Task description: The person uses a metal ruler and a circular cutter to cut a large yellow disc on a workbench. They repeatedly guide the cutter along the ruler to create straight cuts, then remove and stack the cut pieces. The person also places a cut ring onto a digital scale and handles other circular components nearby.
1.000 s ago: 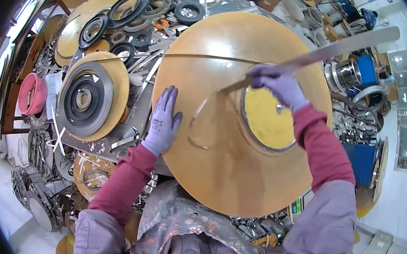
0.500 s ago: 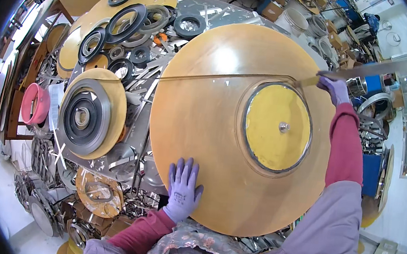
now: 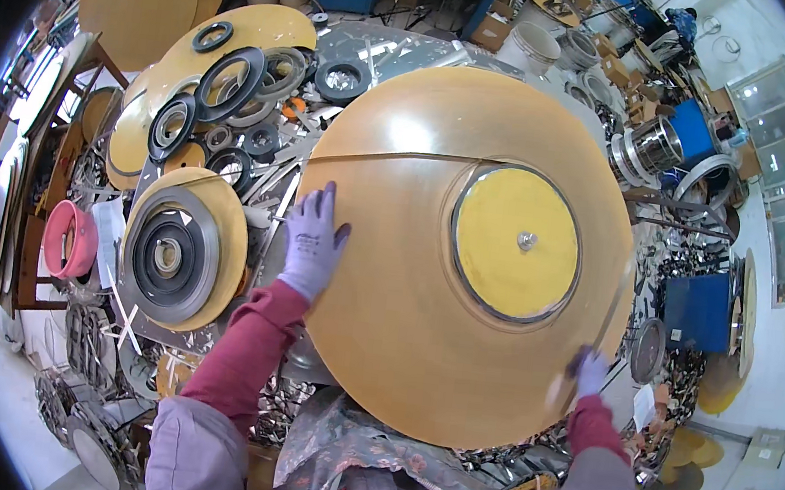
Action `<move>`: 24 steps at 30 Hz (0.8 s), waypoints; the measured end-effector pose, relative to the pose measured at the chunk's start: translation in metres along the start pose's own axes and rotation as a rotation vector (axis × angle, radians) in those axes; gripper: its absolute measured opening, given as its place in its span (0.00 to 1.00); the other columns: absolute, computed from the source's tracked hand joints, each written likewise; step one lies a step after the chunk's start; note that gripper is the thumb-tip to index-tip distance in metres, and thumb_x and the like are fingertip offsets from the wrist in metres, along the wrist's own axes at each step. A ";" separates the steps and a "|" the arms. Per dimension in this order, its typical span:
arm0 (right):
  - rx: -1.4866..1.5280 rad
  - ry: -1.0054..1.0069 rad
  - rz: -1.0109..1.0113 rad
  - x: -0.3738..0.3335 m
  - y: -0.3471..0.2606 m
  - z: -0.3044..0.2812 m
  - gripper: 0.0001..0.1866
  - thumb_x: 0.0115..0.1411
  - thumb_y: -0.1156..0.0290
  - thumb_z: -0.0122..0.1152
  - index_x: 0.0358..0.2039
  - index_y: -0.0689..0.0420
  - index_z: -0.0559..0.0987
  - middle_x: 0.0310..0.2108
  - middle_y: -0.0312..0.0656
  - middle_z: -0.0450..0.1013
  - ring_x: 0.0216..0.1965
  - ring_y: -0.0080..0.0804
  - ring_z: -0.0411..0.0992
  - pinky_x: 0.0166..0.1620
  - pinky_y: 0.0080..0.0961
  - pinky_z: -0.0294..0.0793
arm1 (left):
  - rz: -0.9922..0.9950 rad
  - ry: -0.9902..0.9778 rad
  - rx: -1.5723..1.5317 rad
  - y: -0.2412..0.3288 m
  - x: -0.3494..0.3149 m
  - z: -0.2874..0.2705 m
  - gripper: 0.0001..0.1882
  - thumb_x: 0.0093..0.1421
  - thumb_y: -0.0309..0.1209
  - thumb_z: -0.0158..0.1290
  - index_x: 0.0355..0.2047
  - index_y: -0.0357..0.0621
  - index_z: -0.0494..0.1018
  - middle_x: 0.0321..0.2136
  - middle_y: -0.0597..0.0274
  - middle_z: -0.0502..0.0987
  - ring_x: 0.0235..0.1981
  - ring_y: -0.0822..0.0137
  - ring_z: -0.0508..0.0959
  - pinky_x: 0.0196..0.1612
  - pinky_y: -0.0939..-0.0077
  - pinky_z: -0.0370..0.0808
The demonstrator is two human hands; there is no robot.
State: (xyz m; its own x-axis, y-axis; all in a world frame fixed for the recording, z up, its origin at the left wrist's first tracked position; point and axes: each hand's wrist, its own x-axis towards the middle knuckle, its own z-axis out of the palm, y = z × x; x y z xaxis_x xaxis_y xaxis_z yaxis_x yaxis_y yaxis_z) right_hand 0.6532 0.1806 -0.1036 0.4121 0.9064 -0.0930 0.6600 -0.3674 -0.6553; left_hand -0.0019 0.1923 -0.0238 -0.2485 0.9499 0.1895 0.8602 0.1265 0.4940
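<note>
A big tan round disc [image 3: 382,340] lies before me, with a round yellow plate [image 3: 497,256] and a metal bolt [image 3: 527,241] on it. Around the plate runs a dark rim. A thin dark strip [image 3: 392,156] stretches from the disc's left edge to that rim. My left hand [image 3: 311,241], in a pale purple glove, rests flat on the disc's left edge, fingers extended. At the lower right of the disc is my right hand [image 3: 589,373], gloved and smeared by motion. It grips a long flat grey tool [image 3: 617,307], also blurred.
Left of the disc, a grey and black coil [image 3: 166,260] sits on a smaller tan disc [image 3: 236,229]. Several black and grey rings [image 3: 229,84] and metal scraps crowd the table behind. A pink ring-shaped tub [image 3: 70,240] stands far left; a blue box [image 3: 696,310] is at right.
My right hand has swung from the disc's upper right down to its lower right edge with the tool. My left hand has moved up along the left edge. The view has shifted slightly.
</note>
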 end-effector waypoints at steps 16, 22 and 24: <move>-0.209 -0.202 -0.357 -0.131 -0.264 0.087 0.28 0.56 0.67 0.58 0.59 0.50 0.67 0.32 0.49 0.70 0.34 0.42 0.72 0.41 0.35 0.72 | -0.467 -0.360 -1.114 0.100 0.024 0.115 0.34 0.60 0.38 0.52 0.62 0.35 0.53 0.52 0.42 0.70 0.52 0.54 0.73 0.53 0.69 0.69; -0.391 -0.166 -0.446 -0.111 -0.265 0.118 0.28 0.57 0.65 0.56 0.59 0.50 0.66 0.38 0.53 0.70 0.38 0.51 0.71 0.43 0.42 0.71 | -0.295 -0.417 -0.946 0.082 -0.049 0.056 0.31 0.62 0.35 0.50 0.62 0.35 0.55 0.48 0.51 0.73 0.41 0.64 0.76 0.44 0.75 0.73; -0.383 -0.162 -0.447 -0.107 -0.258 0.119 0.28 0.57 0.66 0.57 0.59 0.51 0.65 0.38 0.54 0.70 0.38 0.50 0.71 0.42 0.42 0.72 | -0.298 -0.456 -0.904 0.073 -0.076 0.034 0.31 0.62 0.35 0.50 0.62 0.36 0.55 0.50 0.50 0.71 0.45 0.62 0.75 0.46 0.72 0.72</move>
State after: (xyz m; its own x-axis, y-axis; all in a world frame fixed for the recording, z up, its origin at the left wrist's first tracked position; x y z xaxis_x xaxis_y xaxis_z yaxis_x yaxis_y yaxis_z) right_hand 0.3643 0.2033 -0.0143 -0.0380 0.9993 -0.0035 0.9384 0.0344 -0.3438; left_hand 0.0951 0.1392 -0.0311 -0.0428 0.9569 -0.2873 0.0930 0.2902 0.9525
